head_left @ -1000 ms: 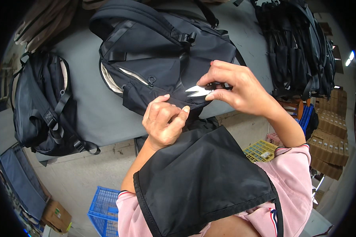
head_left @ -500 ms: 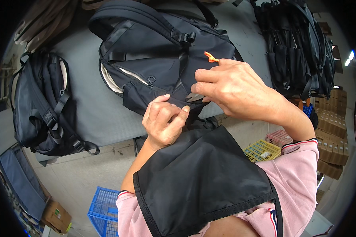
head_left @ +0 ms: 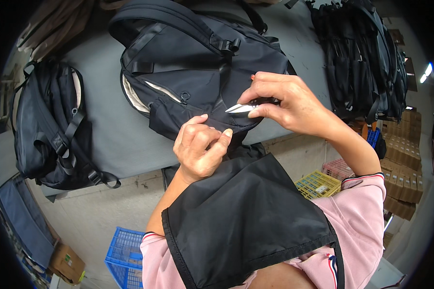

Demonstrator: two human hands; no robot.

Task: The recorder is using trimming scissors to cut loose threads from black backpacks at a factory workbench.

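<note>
A large black backpack (head_left: 178, 62) lies on the grey work table, its light lining showing at two partly open zippers. At its near edge my left hand (head_left: 200, 147) is closed, fingers bunched and thumb up, pinching the black fabric. My right hand (head_left: 284, 98) grips a pair of thread snips (head_left: 239, 109). Their silver blades point left, just above the bag's near side, and look apart from the fabric. A small bit of orange shows behind the right fingers. Most of the snips' dark handle is hidden by that hand.
Another black backpack (head_left: 50, 130) lies at the table's left, and a pile of black bags (head_left: 357, 62) at the right. Brown bags (head_left: 55, 26) are at the back left. Below stand a blue crate (head_left: 125, 253) and a yellow crate (head_left: 318, 184). Cardboard boxes (head_left: 405, 149) are stacked far right.
My right hand has turned and drawn the snips up off the bag's edge, so the blades now show and the orange part is mostly hidden. The left hand stays in place.
</note>
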